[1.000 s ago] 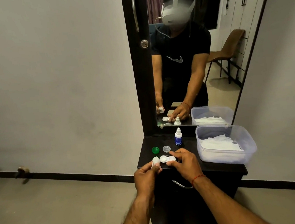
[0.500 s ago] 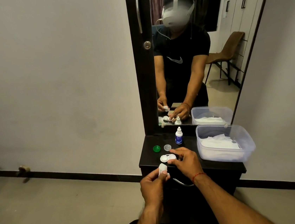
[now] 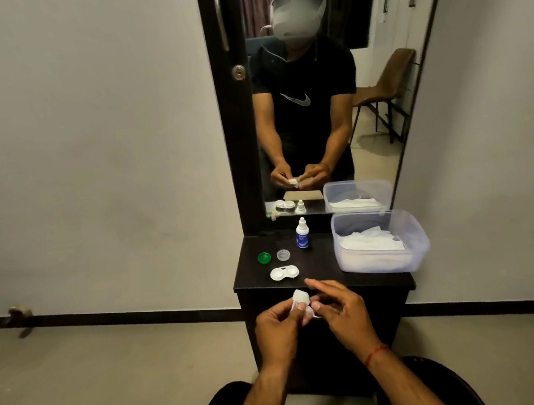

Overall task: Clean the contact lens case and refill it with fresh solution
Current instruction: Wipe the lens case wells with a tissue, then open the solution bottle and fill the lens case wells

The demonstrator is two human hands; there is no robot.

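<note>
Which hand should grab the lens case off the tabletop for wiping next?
Right, probably. The left hand grips the tissue wad; the right hand has its index finger free, extended toward the open lens case just ahead.

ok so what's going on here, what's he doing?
A person stands at a dark dresser. The left hand and right hand pinch a small white tissue wad between them, just in front of the dresser edge. The lens case lies open on top with no hand on it, a green cap and clear cap beside it, the solution bottle upright behind, and a clear box of tissues to the right.
</note>
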